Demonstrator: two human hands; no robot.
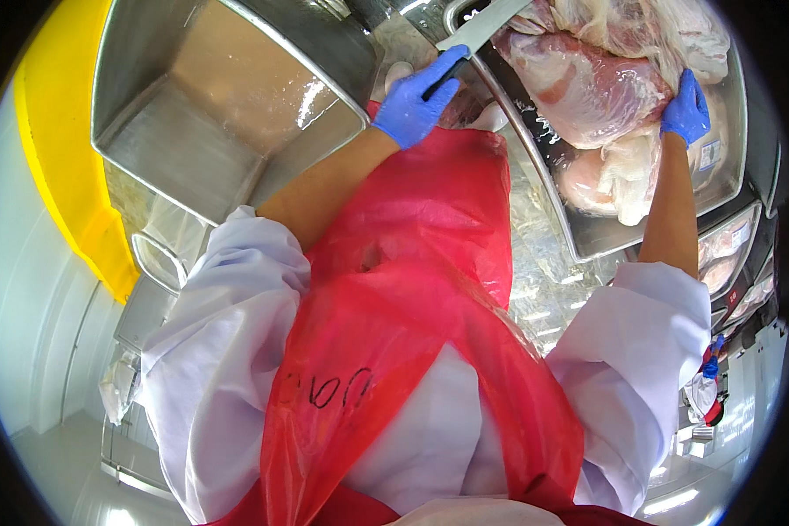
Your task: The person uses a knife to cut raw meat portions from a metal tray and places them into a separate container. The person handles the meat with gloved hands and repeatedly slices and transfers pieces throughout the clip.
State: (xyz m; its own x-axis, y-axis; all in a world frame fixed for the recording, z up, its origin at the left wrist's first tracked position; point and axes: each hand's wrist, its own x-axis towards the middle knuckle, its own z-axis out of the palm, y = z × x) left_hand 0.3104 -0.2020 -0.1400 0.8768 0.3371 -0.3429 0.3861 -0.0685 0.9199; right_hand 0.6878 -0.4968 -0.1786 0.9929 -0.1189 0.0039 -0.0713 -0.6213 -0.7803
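My left hand [416, 103], in a blue glove, is closed around the dark handle of a knife [486, 26]. Its broad blade points up and to the right, over the rim of a steel tub [559, 203]. Inside that tub lies a large raw piece of meat [579, 92], pink with whitish membrane. At the meat's right edge my right hand [686, 112], also blue-gloved, has its fingers closed on it. Paler cuts and a whitish flap of fat [631, 175] lie below the large piece.
A deep steel bin [184, 167] stands on the left, with a yellow panel [57, 149] beyond it. More trays of meat [723, 254] line the far right. Another person [703, 394] is visible in the distance there. A red apron [394, 263] hangs in front of me.
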